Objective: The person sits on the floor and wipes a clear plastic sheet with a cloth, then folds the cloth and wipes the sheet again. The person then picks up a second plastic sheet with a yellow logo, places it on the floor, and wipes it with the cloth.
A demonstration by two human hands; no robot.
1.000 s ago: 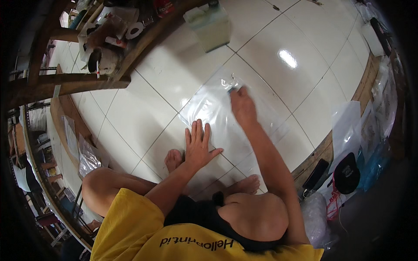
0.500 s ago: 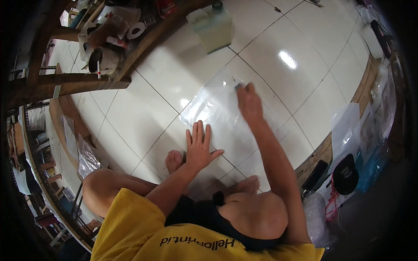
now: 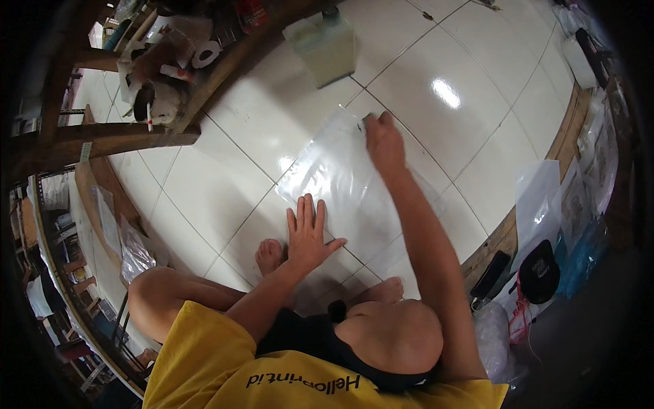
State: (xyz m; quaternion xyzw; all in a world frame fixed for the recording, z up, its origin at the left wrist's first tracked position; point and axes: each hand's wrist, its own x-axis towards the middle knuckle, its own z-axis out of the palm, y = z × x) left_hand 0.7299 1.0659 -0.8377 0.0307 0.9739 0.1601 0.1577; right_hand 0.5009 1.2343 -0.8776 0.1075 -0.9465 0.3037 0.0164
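A clear, shiny plastic sheet (image 3: 340,170) lies flat on the white tiled floor in front of me. My left hand (image 3: 308,235) rests palm down on its near left part, fingers spread and thumb out to the right. Near the far right edge of the sheet, my right hand (image 3: 385,146) is closed in a fist, knuckles up. Whatever its fingers grip is hidden under them. A small dark mark shows on the plastic just left of this fist.
A translucent jerry can (image 3: 320,51) stands beyond the sheet. Wooden shelving (image 3: 109,136) with clutter and a tape roll (image 3: 206,54) fills the far left. At right, a wooden ledge borders a black cap (image 3: 539,273), a dark phone-like object (image 3: 490,274) and plastic bags. My bare feet flank the near side.
My right hand has moved slightly away from me along the sheet, toward its far corner. The left hand keeps its place on the plastic. The whole view has shifted a little.
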